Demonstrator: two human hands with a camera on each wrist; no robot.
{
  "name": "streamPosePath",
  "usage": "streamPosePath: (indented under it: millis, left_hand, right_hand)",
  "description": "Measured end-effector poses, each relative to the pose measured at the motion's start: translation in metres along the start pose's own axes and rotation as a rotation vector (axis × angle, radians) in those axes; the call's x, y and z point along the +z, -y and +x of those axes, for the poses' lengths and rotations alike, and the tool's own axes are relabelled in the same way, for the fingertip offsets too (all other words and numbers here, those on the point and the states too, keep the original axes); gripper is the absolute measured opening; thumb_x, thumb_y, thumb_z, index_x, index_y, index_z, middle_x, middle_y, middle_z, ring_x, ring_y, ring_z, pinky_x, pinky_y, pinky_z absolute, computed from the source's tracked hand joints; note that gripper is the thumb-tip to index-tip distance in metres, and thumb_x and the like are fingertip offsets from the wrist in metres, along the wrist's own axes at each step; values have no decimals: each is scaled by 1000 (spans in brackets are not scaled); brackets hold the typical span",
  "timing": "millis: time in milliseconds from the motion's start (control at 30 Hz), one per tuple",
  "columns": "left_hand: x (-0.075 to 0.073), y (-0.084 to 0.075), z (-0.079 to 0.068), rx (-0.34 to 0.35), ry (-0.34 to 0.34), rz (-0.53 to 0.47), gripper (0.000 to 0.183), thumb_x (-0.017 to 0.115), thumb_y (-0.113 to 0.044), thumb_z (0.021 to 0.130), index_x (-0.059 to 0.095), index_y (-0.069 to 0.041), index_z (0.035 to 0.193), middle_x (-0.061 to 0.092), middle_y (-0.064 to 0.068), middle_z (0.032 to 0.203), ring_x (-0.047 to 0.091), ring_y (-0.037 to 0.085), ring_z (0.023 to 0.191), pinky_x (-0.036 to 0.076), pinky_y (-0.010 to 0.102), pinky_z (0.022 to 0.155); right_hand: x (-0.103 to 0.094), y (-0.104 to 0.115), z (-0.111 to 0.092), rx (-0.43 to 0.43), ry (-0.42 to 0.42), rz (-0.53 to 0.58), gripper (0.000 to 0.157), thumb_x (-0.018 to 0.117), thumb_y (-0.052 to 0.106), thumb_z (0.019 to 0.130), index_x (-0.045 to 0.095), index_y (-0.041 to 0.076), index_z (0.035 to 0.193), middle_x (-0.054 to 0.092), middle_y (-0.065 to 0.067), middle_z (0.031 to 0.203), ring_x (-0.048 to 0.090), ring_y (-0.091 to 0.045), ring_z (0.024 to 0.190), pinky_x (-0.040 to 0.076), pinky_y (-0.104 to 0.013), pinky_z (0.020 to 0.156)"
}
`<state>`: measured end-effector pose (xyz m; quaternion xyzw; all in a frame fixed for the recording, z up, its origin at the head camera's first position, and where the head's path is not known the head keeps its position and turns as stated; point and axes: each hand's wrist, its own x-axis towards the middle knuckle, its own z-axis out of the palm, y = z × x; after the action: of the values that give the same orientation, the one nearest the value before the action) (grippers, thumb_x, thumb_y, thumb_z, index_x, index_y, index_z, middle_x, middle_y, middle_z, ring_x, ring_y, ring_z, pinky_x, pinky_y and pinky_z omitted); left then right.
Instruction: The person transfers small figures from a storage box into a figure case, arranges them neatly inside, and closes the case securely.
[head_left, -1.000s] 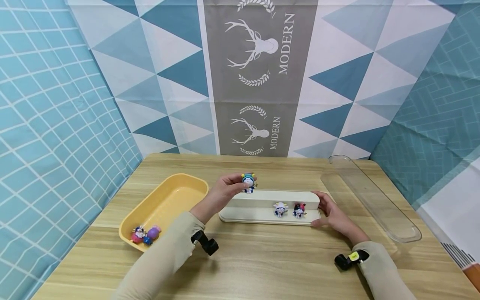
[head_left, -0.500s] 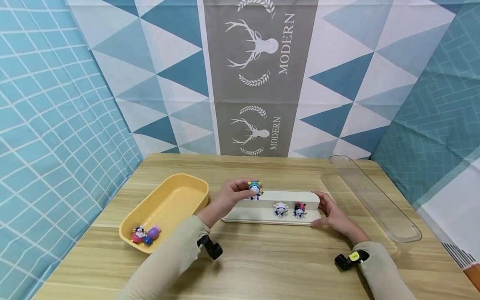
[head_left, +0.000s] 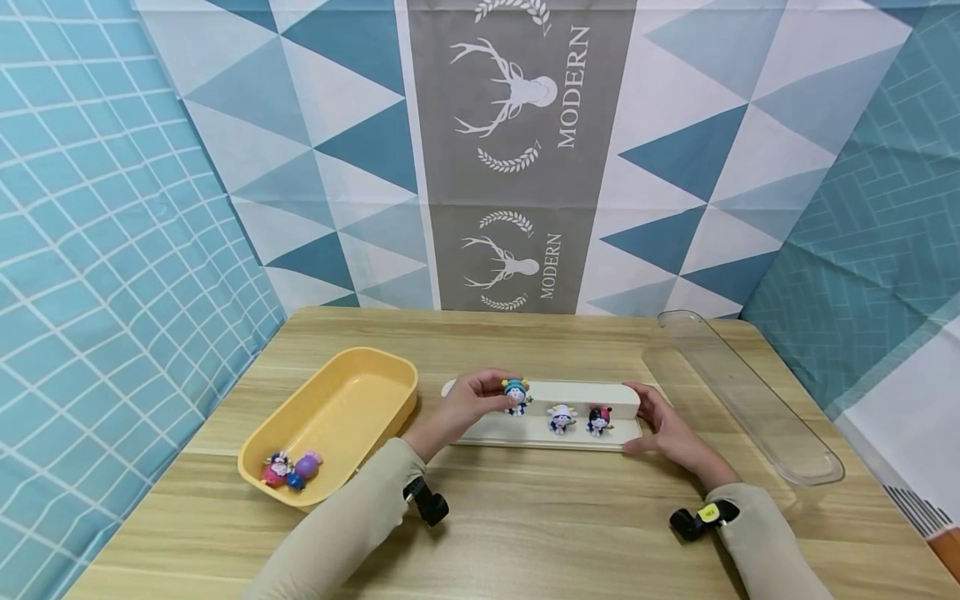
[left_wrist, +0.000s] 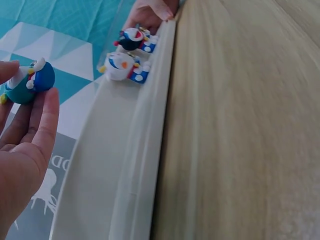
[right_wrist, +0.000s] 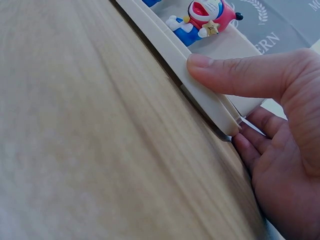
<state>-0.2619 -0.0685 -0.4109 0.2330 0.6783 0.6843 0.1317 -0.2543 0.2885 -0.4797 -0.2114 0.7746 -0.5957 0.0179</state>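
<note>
My left hand (head_left: 467, 410) pinches a small cat figurine with a teal horned hat (head_left: 515, 396) between thumb and fingers, just above a long cream display stand (head_left: 495, 432). In the left wrist view the same figurine (left_wrist: 31, 82) is held clear of the stand's surface. Toward the stand's right end stand a white-hatted figurine (head_left: 560, 419) and a red-and-black-hatted figurine (head_left: 598, 420), side by side. My right hand (head_left: 667, 433) grips the stand's right end; in the right wrist view its thumb (right_wrist: 235, 75) lies on the front edge, with fingers behind and below the corner.
At the left a yellow tray (head_left: 367, 358) holds several small figurines (head_left: 288, 471) in its near corner. A clear plastic cover (head_left: 750, 400) lies at the right of the wooden table (head_left: 555, 533). Patterned cloth hangs behind and at both sides.
My left hand has moved right and lower with the teal-hatted figurine, nearer to the white-hatted one. The right hand stays at the stand's end.
</note>
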Motion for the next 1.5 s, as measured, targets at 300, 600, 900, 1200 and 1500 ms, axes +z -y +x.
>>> streamPosePath:
  millis: [300, 600, 900, 1200, 1500]
  left_hand:
    - [0, 17, 3, 19, -1, 193, 31, 72, 2, 88, 65, 8, 118, 70, 13, 108, 64, 10, 91, 55, 26, 81]
    - [2, 22, 2, 69, 79, 338, 28, 75, 0, 86, 69, 3, 113, 69, 12, 107, 63, 9, 92, 53, 24, 83]
    - [3, 25, 2, 87, 123, 422, 27, 73, -1, 87, 69, 0, 114, 69, 10, 112, 64, 10, 95, 53, 25, 86]
    - [2, 28, 3, 107, 180, 440, 25, 72, 1, 88, 67, 0, 113, 67, 12, 116, 62, 13, 100, 53, 26, 86]
    - [5, 25, 5, 123, 212, 549, 25, 71, 4, 88, 66, -2, 112, 67, 9, 112, 62, 13, 100, 53, 24, 85]
  right_hand:
    - [0, 2, 0, 10, 1, -10, 97, 84, -11, 66, 29, -8, 146, 43, -32, 140, 46, 5, 117, 31, -10, 99]
    - [0, 0, 0, 5, 3, -15, 96, 84, -11, 67, 29, -8, 145, 43, -32, 140, 45, 4, 118, 31, -10, 99]
    - [0, 0, -1, 7, -1, -17, 97, 84, -11, 66, 29, -7, 146, 42, -31, 141, 45, 5, 118, 31, -10, 99]
    - [0, 0, 0, 9, 1, -4, 97, 83, -12, 66, 28, -8, 146, 42, -33, 141, 45, 4, 118, 31, -10, 99]
    - [0, -1, 0, -17, 2, -2, 97, 83, -13, 66, 28, -8, 146, 45, -29, 139, 46, 5, 118, 32, -10, 99]
